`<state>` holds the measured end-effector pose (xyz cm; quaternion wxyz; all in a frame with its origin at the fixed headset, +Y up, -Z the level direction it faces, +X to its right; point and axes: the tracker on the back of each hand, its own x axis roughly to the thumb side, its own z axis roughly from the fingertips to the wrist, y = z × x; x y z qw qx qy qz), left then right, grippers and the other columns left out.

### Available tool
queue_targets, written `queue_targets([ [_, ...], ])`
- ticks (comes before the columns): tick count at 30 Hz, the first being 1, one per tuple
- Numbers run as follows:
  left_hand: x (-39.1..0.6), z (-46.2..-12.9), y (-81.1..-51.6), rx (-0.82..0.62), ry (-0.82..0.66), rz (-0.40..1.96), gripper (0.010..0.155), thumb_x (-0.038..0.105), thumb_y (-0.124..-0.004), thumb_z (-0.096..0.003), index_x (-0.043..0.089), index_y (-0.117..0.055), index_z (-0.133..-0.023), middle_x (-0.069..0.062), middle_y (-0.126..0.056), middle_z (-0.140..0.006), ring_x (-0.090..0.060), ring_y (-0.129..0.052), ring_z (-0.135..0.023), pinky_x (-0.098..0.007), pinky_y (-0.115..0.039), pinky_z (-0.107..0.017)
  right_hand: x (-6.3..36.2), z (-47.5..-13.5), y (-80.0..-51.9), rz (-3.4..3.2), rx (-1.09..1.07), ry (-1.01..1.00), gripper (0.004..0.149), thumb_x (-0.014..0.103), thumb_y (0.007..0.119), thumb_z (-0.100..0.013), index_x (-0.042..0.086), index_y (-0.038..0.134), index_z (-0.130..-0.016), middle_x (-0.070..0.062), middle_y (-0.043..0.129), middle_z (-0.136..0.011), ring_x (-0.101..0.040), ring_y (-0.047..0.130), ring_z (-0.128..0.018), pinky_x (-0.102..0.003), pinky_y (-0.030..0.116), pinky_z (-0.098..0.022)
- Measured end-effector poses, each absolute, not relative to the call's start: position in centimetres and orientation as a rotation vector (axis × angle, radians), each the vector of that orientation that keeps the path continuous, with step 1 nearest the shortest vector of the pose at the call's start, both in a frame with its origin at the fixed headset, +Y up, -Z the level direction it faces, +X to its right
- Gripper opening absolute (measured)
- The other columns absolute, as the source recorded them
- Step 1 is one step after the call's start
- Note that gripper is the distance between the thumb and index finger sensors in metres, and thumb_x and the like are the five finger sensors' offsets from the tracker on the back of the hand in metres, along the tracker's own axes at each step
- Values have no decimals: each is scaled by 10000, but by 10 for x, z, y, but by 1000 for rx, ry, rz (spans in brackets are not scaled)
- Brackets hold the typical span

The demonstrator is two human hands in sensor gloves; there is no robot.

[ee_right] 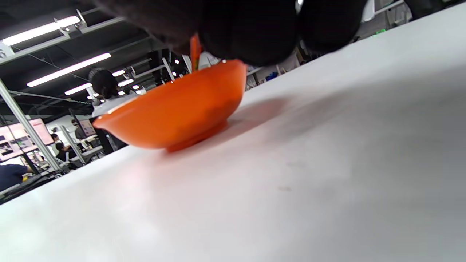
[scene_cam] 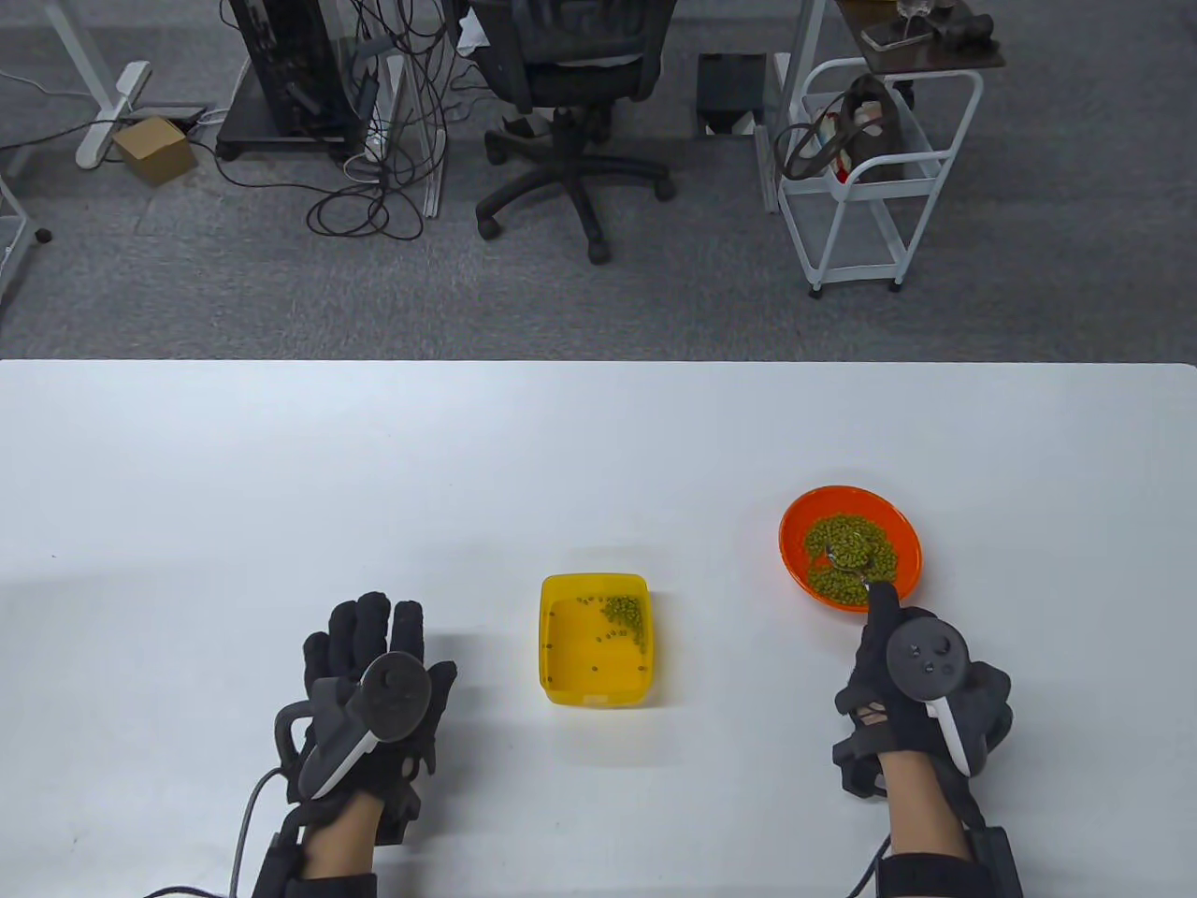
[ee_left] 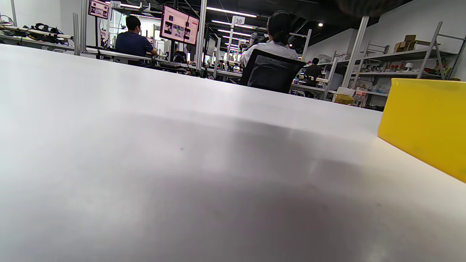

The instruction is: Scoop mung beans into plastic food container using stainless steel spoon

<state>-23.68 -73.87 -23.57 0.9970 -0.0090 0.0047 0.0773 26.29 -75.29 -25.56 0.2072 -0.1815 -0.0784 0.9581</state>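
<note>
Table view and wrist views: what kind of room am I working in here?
Probably a lab or data-collection workspace, not a kitchen. A white table stands on grey carpet beside an office chair and a cabled computer tower; the left wrist view shows people at monitors and storage shelves.

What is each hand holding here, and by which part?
The right hand holds the stainless steel spoon by its handle end, bowl in the beans of the orange bowl. The left hand holds nothing.
</note>
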Motion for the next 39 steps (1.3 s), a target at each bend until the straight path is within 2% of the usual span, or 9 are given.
queue_targets([
  [7,-237,-236,-739,-23,8,152,758,553,-618,-476,261,-268,-1081,-140,-140,-1152,-432,-171,-1064,-654,-159,-730,264,-253,-750,2630,-483,-305,465,295,680,-545,270,620,-1005,40,708,-841,-207,783,-671,-512,657,-625],
  [24,-236,-235,-739,-22,10,146,757,553,-619,-476,261,-270,-1081,-140,-139,-1151,-433,-171,-1064,-654,-160,-729,273,-251,-751,2495,-490,-313,458,307,681,-539,263,644,-993,38,730,-821,-204,804,-651,-509,678,-609],
  [26,-236,-235,-739,-23,10,146,757,553,-619,-476,261,-270,-1081,-140,-140,-1151,-432,-173,-1064,-654,-161,-729,272,-252,-751,2493,-477,-317,463,308,681,-538,261,636,-996,37,730,-821,-204,805,-649,-509,679,-607],
  [27,-236,-235,-739,-25,10,146,757,552,-619,-476,261,-270,-1081,-140,-140,-1151,-433,-173,-1064,-654,-160,-729,272,-252,-751,2492,-472,-322,461,309,681,-537,261,641,-994,80,731,-817,-202,805,-649,-508,681,-607],
  [39,-236,-235,-739,-29,11,143,757,553,-618,-477,261,-269,-1082,-141,-137,-1151,-434,-170,-1064,-655,-159,-728,252,-252,-739,2500,-313,-373,455,315,683,-535,254,658,-985,75,743,-806,-198,818,-634,-504,697,-590],
])
